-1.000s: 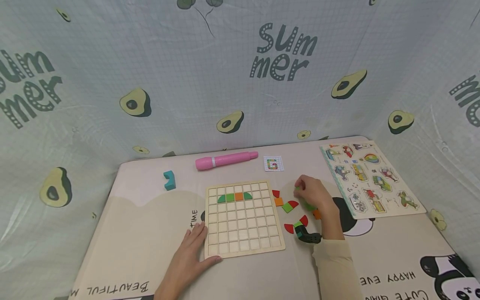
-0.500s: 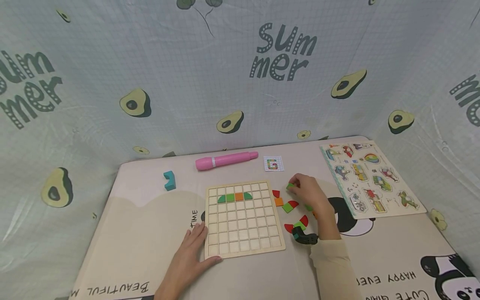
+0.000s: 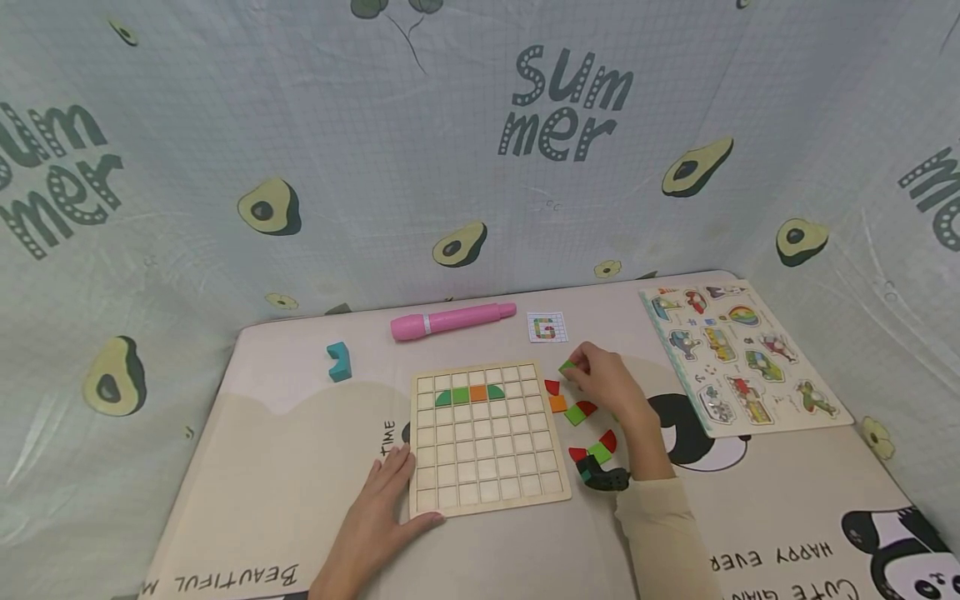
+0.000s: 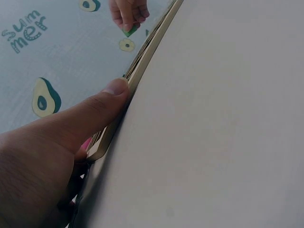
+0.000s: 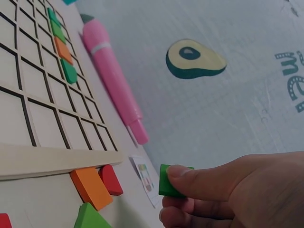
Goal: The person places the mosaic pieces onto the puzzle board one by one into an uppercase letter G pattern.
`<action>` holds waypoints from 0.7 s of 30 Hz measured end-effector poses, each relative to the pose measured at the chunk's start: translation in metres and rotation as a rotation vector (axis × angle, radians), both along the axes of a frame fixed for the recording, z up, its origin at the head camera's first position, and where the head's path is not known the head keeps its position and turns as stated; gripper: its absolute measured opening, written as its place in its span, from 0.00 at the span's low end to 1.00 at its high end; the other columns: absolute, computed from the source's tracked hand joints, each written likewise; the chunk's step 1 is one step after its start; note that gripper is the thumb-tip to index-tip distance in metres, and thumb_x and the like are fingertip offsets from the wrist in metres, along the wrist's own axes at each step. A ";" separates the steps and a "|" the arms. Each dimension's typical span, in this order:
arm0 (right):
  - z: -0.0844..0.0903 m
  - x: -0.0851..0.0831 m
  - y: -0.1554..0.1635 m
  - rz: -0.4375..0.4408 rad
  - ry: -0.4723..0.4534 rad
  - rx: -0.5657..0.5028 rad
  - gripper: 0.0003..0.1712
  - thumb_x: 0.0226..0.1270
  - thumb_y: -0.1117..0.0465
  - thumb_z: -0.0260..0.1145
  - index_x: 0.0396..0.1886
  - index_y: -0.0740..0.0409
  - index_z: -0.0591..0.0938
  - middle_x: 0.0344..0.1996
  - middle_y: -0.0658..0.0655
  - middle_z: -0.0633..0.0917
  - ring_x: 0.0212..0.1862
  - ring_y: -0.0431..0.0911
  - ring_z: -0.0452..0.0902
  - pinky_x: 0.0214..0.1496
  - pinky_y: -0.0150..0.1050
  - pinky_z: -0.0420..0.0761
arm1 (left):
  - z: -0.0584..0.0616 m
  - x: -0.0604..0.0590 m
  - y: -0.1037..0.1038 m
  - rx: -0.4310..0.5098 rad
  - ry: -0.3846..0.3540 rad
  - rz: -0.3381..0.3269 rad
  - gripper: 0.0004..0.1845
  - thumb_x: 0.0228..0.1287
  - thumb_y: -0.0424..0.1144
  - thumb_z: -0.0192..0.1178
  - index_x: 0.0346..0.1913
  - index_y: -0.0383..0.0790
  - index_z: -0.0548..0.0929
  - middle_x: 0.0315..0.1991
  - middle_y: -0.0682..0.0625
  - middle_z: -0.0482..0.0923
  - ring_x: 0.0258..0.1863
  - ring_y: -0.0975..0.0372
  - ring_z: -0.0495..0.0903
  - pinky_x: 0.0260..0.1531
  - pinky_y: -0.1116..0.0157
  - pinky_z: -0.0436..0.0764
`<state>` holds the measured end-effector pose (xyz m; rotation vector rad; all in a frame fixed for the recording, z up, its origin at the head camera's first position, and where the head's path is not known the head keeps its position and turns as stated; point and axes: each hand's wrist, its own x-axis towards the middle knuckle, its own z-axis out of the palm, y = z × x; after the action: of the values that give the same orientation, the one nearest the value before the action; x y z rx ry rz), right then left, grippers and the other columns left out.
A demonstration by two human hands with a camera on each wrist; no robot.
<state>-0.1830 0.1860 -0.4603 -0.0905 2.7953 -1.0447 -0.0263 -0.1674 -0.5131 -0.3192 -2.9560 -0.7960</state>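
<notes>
Between thumb and fingers, my right hand (image 3: 609, 383) pinches a green square tile (image 5: 172, 181), held just off the right side of a wooden grid board (image 3: 489, 503). Along one row near the board's far edge sit a dark green rounded tile (image 3: 443, 398), a light green square, an orange square (image 3: 478, 392) and another dark green rounded tile (image 3: 496, 392). My left hand (image 3: 378, 508) rests at the board's near left corner. Its thumb (image 4: 102, 107) touches the near edge, while its other fingers lie by the left side, mostly hidden in the left wrist view.
Loose red, orange and green tiles (image 3: 574, 414) lie right of the board. Behind it are a pink marker-shaped object (image 3: 457, 321) and a small card with a coloured G (image 3: 547, 327). A picture puzzle board (image 3: 742, 358) lies far right, a teal block (image 3: 340, 362) at left.
My right hand has moved left toward the grid board, carrying the green square tile. My left hand and the tiles on the board stay where they were.
</notes>
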 end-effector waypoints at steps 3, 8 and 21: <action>0.000 0.000 -0.003 0.005 0.007 0.001 0.12 0.71 0.60 0.66 0.48 0.61 0.78 0.31 0.56 0.80 0.30 0.46 0.73 0.29 0.31 0.75 | 0.000 0.000 0.000 -0.002 -0.008 0.003 0.51 0.48 0.64 0.73 0.69 0.33 0.73 0.73 0.41 0.69 0.75 0.50 0.65 0.81 0.68 0.46; 0.001 0.001 -0.008 0.024 0.005 -0.009 0.13 0.71 0.60 0.66 0.49 0.61 0.78 0.31 0.56 0.80 0.30 0.46 0.72 0.29 0.32 0.75 | 0.000 0.000 0.000 -0.001 -0.008 0.003 0.51 0.48 0.64 0.73 0.69 0.33 0.73 0.73 0.42 0.69 0.75 0.51 0.65 0.81 0.66 0.47; -0.002 0.000 -0.013 0.054 0.031 -0.010 0.11 0.72 0.61 0.62 0.49 0.62 0.79 0.30 0.56 0.81 0.29 0.46 0.73 0.29 0.33 0.76 | -0.003 0.000 0.000 -0.001 -0.003 0.006 0.51 0.48 0.64 0.72 0.69 0.33 0.73 0.73 0.42 0.69 0.75 0.51 0.65 0.81 0.65 0.49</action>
<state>-0.1830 0.1727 -0.4628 -0.1842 2.7985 -1.0531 -0.0267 -0.1671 -0.5157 -0.3095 -2.9590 -0.7948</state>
